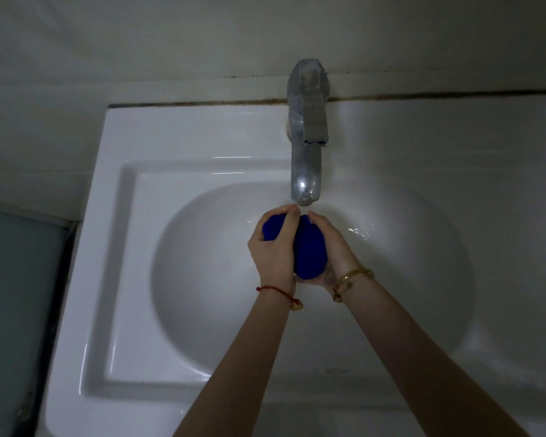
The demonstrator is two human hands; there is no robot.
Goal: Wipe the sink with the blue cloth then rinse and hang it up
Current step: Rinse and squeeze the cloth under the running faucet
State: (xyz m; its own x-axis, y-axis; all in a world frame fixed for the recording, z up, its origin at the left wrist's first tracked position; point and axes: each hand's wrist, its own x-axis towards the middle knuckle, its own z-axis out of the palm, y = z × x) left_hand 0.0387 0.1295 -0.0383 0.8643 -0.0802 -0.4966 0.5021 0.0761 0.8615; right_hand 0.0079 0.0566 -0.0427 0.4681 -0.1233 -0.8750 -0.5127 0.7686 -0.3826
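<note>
Looking straight down over the white sink [117,279], I've got both hands together above the middle of the bowl, right under the spout of the metal tap [306,137]. Left hand [273,247] is curled tight around the blue cloth [309,250], fingers wrapped over its top left part, fingertips almost up at the tap's mouth. Right hand [331,247] is cupped against the other side of the same cloth, fingers bent round it and closed on it too, so the cloth sits bunched into a compact ball pinched between the two palms. It's held up off the basin, not lying in it, and only the deep blue bulge between the hands shows. I can't tell for sure whether water is running from the spout; I do see wet glints on the bowl just to the right of the hands, and the right wrist looks shiny. A thin red string bracelet [275,290] crosses the left wrist, a gold bangle [352,277] rings the right one. Tap stands at the back edge of the sink, against the pale wall [139,42], its spout reaching forward over the bowl. Off to the left, beside the sink's rim, there's a dim greenish surface [10,294], and the lighting is low all round.
</note>
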